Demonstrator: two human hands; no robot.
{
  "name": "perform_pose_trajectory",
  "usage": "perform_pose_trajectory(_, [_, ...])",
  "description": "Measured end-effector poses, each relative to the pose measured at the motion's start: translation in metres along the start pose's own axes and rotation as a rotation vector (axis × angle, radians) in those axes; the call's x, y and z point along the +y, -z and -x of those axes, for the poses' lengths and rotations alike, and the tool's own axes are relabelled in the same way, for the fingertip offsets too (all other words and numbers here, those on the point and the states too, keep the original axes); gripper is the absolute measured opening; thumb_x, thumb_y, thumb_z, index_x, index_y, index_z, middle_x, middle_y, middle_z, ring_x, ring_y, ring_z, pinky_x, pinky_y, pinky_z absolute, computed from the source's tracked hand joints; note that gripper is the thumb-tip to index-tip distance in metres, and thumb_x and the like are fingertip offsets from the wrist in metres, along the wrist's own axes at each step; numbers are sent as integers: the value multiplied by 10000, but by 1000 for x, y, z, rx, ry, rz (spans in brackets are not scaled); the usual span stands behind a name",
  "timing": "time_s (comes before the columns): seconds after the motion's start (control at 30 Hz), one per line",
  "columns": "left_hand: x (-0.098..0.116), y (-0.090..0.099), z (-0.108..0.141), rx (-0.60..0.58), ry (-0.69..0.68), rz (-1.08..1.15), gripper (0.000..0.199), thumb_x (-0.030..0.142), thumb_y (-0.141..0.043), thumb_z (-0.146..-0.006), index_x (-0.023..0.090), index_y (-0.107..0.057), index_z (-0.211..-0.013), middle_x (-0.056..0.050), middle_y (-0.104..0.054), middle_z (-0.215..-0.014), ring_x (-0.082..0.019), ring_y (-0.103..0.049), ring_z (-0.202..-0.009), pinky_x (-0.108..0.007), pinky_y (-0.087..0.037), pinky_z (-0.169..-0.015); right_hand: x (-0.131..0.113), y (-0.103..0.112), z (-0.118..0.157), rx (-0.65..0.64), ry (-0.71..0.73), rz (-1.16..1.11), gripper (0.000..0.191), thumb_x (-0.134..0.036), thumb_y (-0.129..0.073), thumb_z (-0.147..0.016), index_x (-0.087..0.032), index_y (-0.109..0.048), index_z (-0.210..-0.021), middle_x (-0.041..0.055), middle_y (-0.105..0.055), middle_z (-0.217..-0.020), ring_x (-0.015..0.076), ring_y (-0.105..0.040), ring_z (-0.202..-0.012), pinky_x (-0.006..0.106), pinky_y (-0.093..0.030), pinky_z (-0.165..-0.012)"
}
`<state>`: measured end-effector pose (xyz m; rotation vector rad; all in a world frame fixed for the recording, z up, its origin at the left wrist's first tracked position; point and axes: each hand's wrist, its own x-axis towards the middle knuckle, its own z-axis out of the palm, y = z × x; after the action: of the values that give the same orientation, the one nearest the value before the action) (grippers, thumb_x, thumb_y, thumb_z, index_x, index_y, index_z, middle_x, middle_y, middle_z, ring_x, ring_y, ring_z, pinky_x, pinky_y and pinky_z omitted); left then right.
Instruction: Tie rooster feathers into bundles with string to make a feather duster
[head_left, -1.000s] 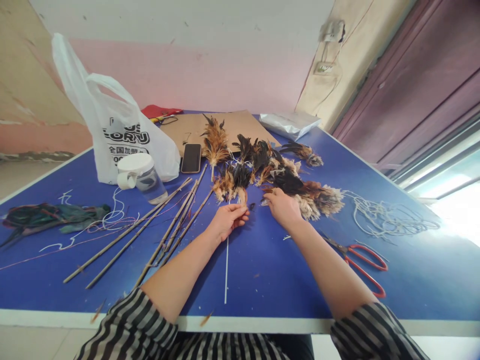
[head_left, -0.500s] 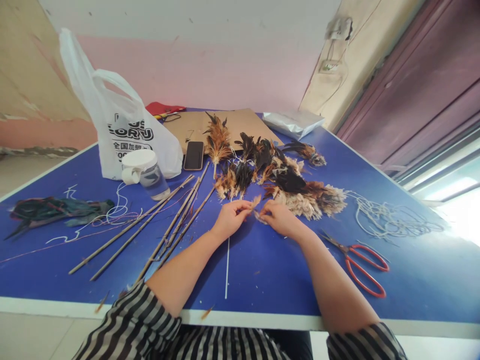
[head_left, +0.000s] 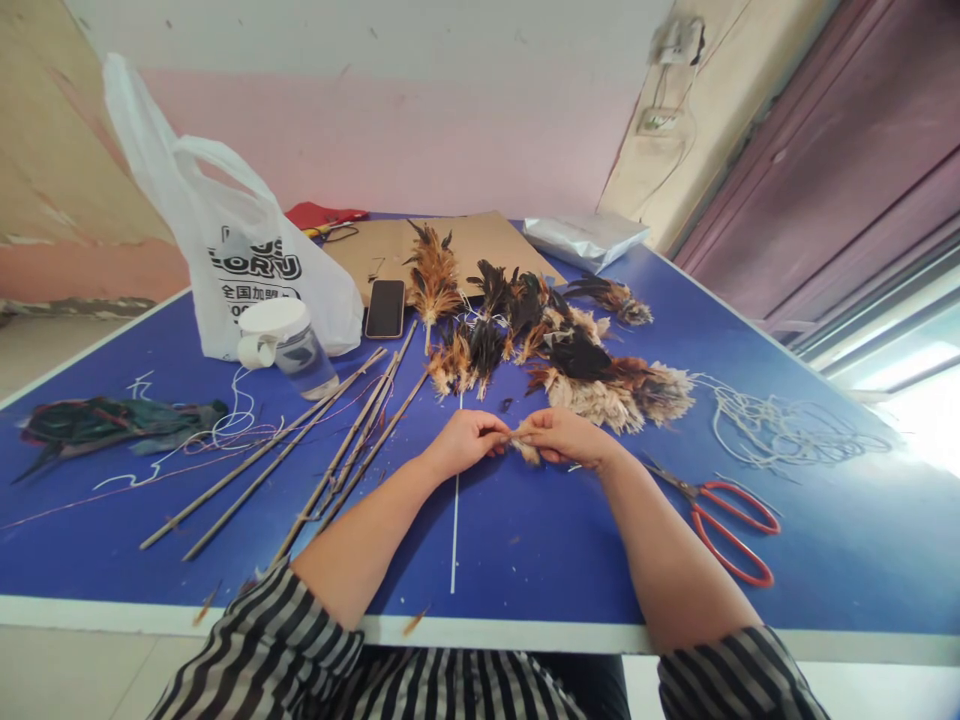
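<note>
Reference: clock positions read from the point where the hands meet, 12 o'clock towards the wall.
Left hand: the left hand (head_left: 466,442) has thumb and fingers drawn together in a pinch on the feather tuft (head_left: 527,453).
Right hand: the right hand (head_left: 566,437) pinches the same tuft, its fingertips meeting those of the left; finer detail of the grip is hidden.
Feather tuft: located between the hands, above the tabletop (head_left: 547,570), hanging slightly below the fingertips.
Change noted: half a second ago the hands were slightly apart and the tuft stood up between them; they now meet, and it hangs lower. In the oldest frame the right hand was at the feather pile (head_left: 600,400).
Feathers: the pile lies at 1 to 2 o'clock, near the right hand; small bundles (head_left: 486,350) lie at 11 to 12 o'clock, apart from the fingers.
Sticks: thin sticks (head_left: 369,457) extend from 8 to 10 o'clock, beside the left forearm.
Scissors: the scissors (head_left: 695,492) lie at 4 o'clock, blades spread slightly, outside the right forearm.
Cord: a white tangle (head_left: 772,440) lies at 3 o'clock, beyond the pile.
Near edge: the pale border (head_left: 510,632) runs at 6 o'clock, beneath both arms, well apart from the hands.
</note>
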<state>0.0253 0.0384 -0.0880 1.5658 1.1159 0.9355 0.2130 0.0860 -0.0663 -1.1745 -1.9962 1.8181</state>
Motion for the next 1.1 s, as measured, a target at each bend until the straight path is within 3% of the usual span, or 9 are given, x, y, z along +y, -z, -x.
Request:
perform_pose_trajectory(0.23, [2,2,1,-40,-216,-379,148,135,-532,-746,153,-678,-757,-20,-621,-652,-99,-557,-608,-218,-429,-648,1,-2,-2,-36,16,-63,131,-198,-536,-615,-134,-607,-703,-37,-558,-508,27,-346,-342,160,-192,-328])
perform_pose_trajectory(0.33, [1,-1,1,-5,-198,-318,132,146,-537,-749,148,-669,-743,-21,-616,-643,-102,-555,-613,-227,-431,-649,1,2,-3,45,2,0,173,-232,-519,-641,-140,-627,-741,-33,-547,-505,40,-345,-355,175,-202,-343])
perform_pose_trajectory(0.4, [0,-4,-1,51,-55,-110,112,174,-549,-748,134,-653,-738,-19,-609,-616,-96,-553,-559,-223,-443,-585,0,8,-3,312,16,118,220,-294,-519,-680,-144,-641,-786,-21,-552,-527,60,-382,-392,190,-256,-379])
perform_pose_trajectory(0.5, [-2,-8,-4,149,160,269,111,219,-597,-724,113,-627,-734,-32,-627,-638,-92,-567,-520,-208,-452,-498,-1,20,-5,863,66,462,229,-327,-512,-729,-169,-661,-802,20,-598,-664,117,-509,-560,225,-350,-507])
perform_pose_trajectory(0.57, [-2,-9,-6,199,218,448,139,231,-649,-683,103,-618,-727,-48,-645,-684,-89,-579,-530,-196,-458,-484,-1,25,-6,1019,77,755,224,-312,-488,-769,-208,-672,-843,44,-605,-813,153,-551,-676,245,-361,-563])
perform_pose_trajectory(0.7, [-1,-6,-7,233,258,621,174,224,-699,-636,88,-623,-713,-59,-649,-689,-72,-574,-515,-164,-451,-458,-2,27,-10,896,46,1177,277,-315,-419,-840,-307,-628,-1021,56,-553,-913,163,-562,-685,256,-344,-547])
perform_pose_trajectory(0.83, [-1,-4,-7,230,269,650,171,210,-702,-635,83,-634,-728,-66,-652,-703,-70,-575,-513,-154,-449,-444,-6,29,-22,738,19,1370,287,-286,-415,-844,-306,-612,-1053,79,-540,-903,203,-569,-737,275,-362,-558])
perform_pose_trajectory(1.0, [1,-3,-6,216,282,668,142,190,-695,-647,80,-633,-712,-63,-653,-698,-68,-575,-509,-149,-457,-439,-6,36,-31,696,53,1402,250,-241,-432,-832,-205,-679,-852,107,-569,-890,224,-564,-804,287,-385,-584])
perform_pose_trajectory(1.1, [3,-2,-6,201,316,724,117,171,-686,-662,80,-638,-718,-57,-653,-695,-61,-579,-517,-137,-462,-447,-5,34,-24,804,156,1227,248,-274,-446,-830,-214,-686,-847,80,-602,-878,196,-570,-793,281,-404,-616])
